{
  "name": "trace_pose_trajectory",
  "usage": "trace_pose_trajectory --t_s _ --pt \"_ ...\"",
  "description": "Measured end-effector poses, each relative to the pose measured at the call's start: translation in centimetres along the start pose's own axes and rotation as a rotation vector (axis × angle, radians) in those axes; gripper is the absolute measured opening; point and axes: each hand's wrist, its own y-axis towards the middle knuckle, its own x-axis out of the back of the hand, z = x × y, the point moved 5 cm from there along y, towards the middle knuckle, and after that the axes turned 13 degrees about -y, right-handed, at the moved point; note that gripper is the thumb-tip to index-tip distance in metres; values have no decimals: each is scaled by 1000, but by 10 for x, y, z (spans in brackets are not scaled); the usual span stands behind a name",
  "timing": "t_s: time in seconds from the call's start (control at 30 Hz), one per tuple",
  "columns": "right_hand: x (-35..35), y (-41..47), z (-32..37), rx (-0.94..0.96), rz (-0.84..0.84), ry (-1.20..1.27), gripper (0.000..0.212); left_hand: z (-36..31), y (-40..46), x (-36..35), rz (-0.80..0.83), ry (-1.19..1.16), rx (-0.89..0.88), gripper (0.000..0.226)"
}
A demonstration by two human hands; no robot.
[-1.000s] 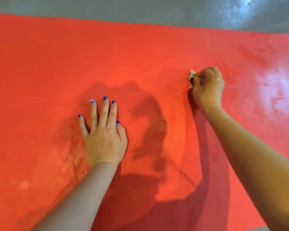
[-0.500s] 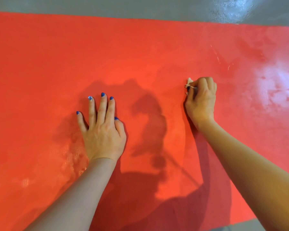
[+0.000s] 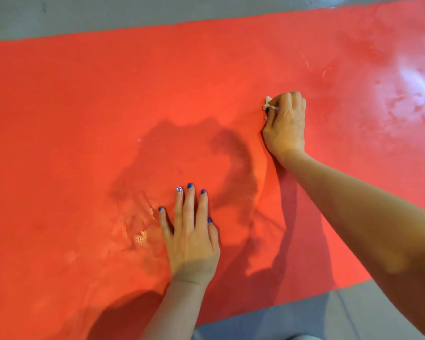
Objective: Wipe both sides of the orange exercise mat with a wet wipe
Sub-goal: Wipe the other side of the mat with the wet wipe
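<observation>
Orange mat (image 3: 108, 99): flat on grey floor (image 3: 84, 18).
Our left hand (image 3: 192, 241): fingers straight, pressing mat.
Our right hand (image 3: 286, 126): clenched around wet wipe (image 3: 267, 103), on mat.

Left hand (image 3: 192, 244) lies flat, fingers straight; right hand (image 3: 286, 123) is curled tight, arm stretched forward.

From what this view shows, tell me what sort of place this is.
Probably an indoor workout or home floor space, though little shows. An orange exercise mat lies flat on a smooth, glossy grey floor, and a right hand rubs a wet wipe on it.
</observation>
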Motion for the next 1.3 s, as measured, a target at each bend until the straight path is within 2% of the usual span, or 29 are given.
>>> trace_pose_trajectory --t_s 0.13,0.33,0.37,0.47,0.53,0.57,0.6,0.67,0.73,0.8,0.9,0.97,1.0,1.03,1.17,1.23,1.3 --pt "0 -1 1 3 -2 16 23 4 -13 -6 24 72 -9 58" --pt "6 -13 10 -32 -21 74 15 0 -14 -7 13 82 -9 60" --pt "6 -23 22 10 -12 90 17 1 -14 -7 9 88 -9 59" --pt "4 -60 66 302 118 188 20 0 -14 -6 3 103 -2 59" --pt "7 -57 65 451 176 172 22 -1 -13 -5 8 101 2 59" --pt "9 -46 54 462 165 127 23 -1 -13 -5 13 99 4 60" --pt "11 -31 39 404 133 76 24 -1 -12 -6 18 97 3 60" --pt "16 -3 7 144 75 15 24 0 -12 -6 26 98 11 60" --pt "17 -1 3 -51 49 9 23 0 -12 -7 36 102 15 61" --pt "14 -23 34 -41 13 30 25 -1 -12 -7 39 103 17 61" --pt "13 -78 97 239 120 152 18 -1 -12 -5 30 96 26 61" --pt "16 -92 104 399 190 175 14 0 -12 -4 14 88 23 61" --pt "18 -84 91 419 195 164 16 -1 -13 -4 7 83 15 61" --pt "20 -72 73 384 175 129 18 -1 -13 -3 -3 81 4 61" --pt "32 -31 -6 6 84 -14 20 0 -12 -4 -6 89 -7 60" --pt "34 -39 1 -34 61 -22 23 -1 -12 -5 -2 90 -3 60" --pt "33 -60 37 54 60 38 23 -1 -12 -4 3 95 -1 61"
